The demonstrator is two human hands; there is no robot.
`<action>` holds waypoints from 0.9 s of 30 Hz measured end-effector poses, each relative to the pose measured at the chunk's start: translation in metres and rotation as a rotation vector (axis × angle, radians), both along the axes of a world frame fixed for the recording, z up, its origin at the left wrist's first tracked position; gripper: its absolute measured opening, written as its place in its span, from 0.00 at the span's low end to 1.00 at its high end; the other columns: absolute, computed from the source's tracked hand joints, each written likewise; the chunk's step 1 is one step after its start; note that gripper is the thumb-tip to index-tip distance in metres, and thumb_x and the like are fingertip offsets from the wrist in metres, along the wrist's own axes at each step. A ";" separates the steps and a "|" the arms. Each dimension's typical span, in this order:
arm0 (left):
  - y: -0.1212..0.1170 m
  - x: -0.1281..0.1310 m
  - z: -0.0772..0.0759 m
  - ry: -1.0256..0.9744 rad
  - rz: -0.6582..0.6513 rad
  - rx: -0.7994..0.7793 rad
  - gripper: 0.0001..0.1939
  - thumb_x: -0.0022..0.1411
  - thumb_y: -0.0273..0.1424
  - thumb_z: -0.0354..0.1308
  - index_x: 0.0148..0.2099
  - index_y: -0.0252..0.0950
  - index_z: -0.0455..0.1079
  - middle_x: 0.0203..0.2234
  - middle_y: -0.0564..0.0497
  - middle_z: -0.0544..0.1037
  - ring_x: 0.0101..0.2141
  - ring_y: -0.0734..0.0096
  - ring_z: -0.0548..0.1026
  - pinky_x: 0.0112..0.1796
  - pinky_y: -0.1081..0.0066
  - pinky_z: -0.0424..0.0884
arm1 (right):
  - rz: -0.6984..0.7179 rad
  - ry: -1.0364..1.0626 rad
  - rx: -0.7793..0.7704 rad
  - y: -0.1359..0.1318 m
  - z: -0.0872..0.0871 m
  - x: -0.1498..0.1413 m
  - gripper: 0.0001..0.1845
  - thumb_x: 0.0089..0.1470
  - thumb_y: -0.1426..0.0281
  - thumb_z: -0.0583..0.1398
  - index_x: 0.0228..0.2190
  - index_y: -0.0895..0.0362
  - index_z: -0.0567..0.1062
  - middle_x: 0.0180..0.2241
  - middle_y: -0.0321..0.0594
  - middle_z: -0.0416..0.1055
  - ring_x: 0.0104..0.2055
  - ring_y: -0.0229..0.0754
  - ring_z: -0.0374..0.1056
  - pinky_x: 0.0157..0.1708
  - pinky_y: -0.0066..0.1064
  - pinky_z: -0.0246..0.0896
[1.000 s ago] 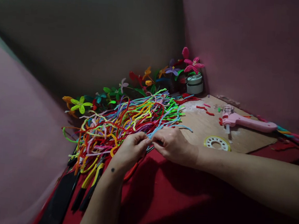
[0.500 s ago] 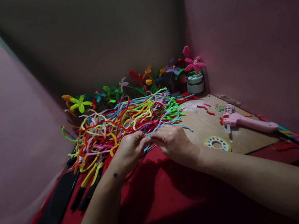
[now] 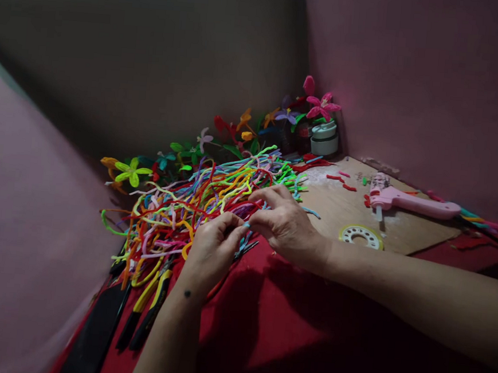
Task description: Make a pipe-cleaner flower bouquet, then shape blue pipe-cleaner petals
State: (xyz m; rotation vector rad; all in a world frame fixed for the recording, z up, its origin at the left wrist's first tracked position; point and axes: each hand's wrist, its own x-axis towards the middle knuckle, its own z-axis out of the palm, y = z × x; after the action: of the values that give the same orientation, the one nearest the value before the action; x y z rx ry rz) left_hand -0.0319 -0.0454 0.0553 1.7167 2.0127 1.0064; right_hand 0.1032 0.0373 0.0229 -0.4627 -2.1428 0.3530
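Observation:
A tangled heap of coloured pipe cleaners (image 3: 196, 199) lies on the red cloth (image 3: 289, 333). At its near edge my left hand (image 3: 212, 247) pinches a light blue pipe cleaner (image 3: 245, 232) between thumb and fingertips. My right hand (image 3: 284, 224) meets it from the right, fingers curled on the same blue strand, index and thumb reaching into the heap. Both hands touch at the fingertips.
Finished pipe-cleaner flowers (image 3: 245, 126) line the wall behind the heap, some in a small white pot (image 3: 324, 138). A pink glue gun (image 3: 411, 204) and a tape roll (image 3: 360, 235) rest on a wooden board (image 3: 346, 205). Yellow-handled pliers (image 3: 149, 302) lie at the left.
My right hand has lifted and shifted a little toward the heap, its fingers now spread over the strands. My left hand stays pinched on the blue strand.

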 end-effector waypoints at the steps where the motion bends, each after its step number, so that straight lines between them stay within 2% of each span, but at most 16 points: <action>1: 0.000 -0.001 0.000 -0.021 0.000 0.005 0.09 0.53 0.36 0.54 0.27 0.35 0.66 0.20 0.55 0.67 0.22 0.75 0.63 0.24 0.75 0.60 | 0.043 -0.023 -0.049 0.000 0.001 0.000 0.10 0.52 0.73 0.57 0.25 0.58 0.78 0.34 0.45 0.70 0.39 0.42 0.59 0.39 0.34 0.54; 5: 0.001 -0.001 -0.002 -0.097 0.015 0.012 0.09 0.52 0.35 0.55 0.26 0.35 0.66 0.18 0.55 0.66 0.21 0.76 0.63 0.24 0.75 0.60 | 0.202 -0.120 -0.460 0.004 0.005 0.000 0.08 0.49 0.76 0.58 0.28 0.60 0.79 0.23 0.39 0.72 0.27 0.35 0.62 0.30 0.27 0.55; 8: 0.002 0.001 -0.001 -0.094 0.026 0.031 0.07 0.52 0.33 0.56 0.26 0.34 0.69 0.18 0.55 0.68 0.22 0.75 0.64 0.25 0.75 0.61 | 0.251 -0.125 -0.653 0.007 0.008 0.001 0.07 0.45 0.77 0.59 0.24 0.62 0.78 0.19 0.37 0.70 0.22 0.32 0.62 0.24 0.25 0.53; 13: 0.002 0.005 0.000 -0.006 0.069 0.138 0.05 0.49 0.31 0.59 0.26 0.35 0.73 0.21 0.53 0.72 0.26 0.74 0.68 0.29 0.74 0.62 | 0.250 -0.072 -0.769 0.008 0.006 0.000 0.07 0.44 0.78 0.58 0.22 0.64 0.77 0.16 0.36 0.68 0.19 0.30 0.60 0.21 0.23 0.53; 15: 0.003 0.006 -0.002 -0.118 0.097 0.124 0.05 0.48 0.31 0.61 0.26 0.34 0.73 0.20 0.54 0.72 0.23 0.76 0.66 0.26 0.75 0.61 | 0.259 -0.044 -0.788 0.009 0.004 -0.001 0.08 0.44 0.78 0.57 0.23 0.64 0.77 0.16 0.36 0.68 0.19 0.30 0.60 0.20 0.23 0.53; 19: 0.007 0.006 -0.008 -0.527 0.088 0.089 0.06 0.47 0.31 0.63 0.28 0.33 0.72 0.13 0.58 0.66 0.15 0.83 0.59 0.17 0.79 0.54 | 0.303 0.018 -0.910 0.010 0.004 -0.001 0.06 0.44 0.77 0.57 0.23 0.64 0.75 0.16 0.36 0.67 0.18 0.30 0.59 0.19 0.23 0.53; 22: 0.009 0.008 -0.011 -0.746 0.039 0.045 0.07 0.47 0.30 0.63 0.29 0.33 0.69 0.13 0.58 0.68 0.14 0.83 0.62 0.17 0.80 0.57 | 0.367 0.053 -1.020 0.009 0.005 0.000 0.06 0.43 0.77 0.58 0.19 0.64 0.73 0.15 0.35 0.65 0.17 0.29 0.57 0.19 0.23 0.52; 27: 0.009 0.012 -0.014 -0.783 0.003 0.086 0.08 0.49 0.30 0.61 0.29 0.32 0.67 0.16 0.52 0.74 0.17 0.75 0.71 0.22 0.75 0.69 | 0.480 0.134 -1.184 0.007 0.002 -0.003 0.05 0.44 0.77 0.58 0.19 0.63 0.71 0.16 0.35 0.67 0.18 0.29 0.59 0.22 0.23 0.54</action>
State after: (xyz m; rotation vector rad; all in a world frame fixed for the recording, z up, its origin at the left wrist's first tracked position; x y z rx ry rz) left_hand -0.0200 -0.0367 0.0411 1.0822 1.4666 1.4837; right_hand 0.1004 0.0446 0.0252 -0.5177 -1.6872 1.8880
